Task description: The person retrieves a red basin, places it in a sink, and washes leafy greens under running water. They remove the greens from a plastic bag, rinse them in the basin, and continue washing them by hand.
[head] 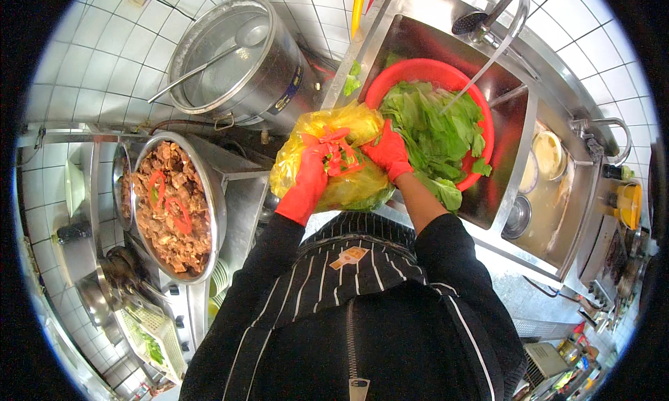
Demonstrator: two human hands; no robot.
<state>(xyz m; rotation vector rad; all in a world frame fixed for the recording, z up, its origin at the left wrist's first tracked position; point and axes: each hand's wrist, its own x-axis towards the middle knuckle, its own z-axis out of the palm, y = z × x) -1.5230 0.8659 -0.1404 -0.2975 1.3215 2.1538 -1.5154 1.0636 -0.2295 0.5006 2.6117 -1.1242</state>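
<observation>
A yellow plastic bag (355,184) with leafy greens inside hangs between my two red-gloved hands, its neck bound with red plastic strips. My left hand (309,178) is closed on the bag at the red strips. On the other side, my right hand (388,152) grips the bag's edge near the basin. Leafy greens (426,124) heap up in a red plastic basin (482,92), and water runs onto them from a gooseneck faucet (515,8). Some leaves hang over the basin's near rim.
The basin stands in a steel sink (504,192). Right of it, a second sink (549,228) holds bowls in cloudy water. A large steel pot (292,82) with a ladle (209,63) stands upper left. Left is a steel bowl (217,212) of brown meat pieces (175,218) with two red rings.
</observation>
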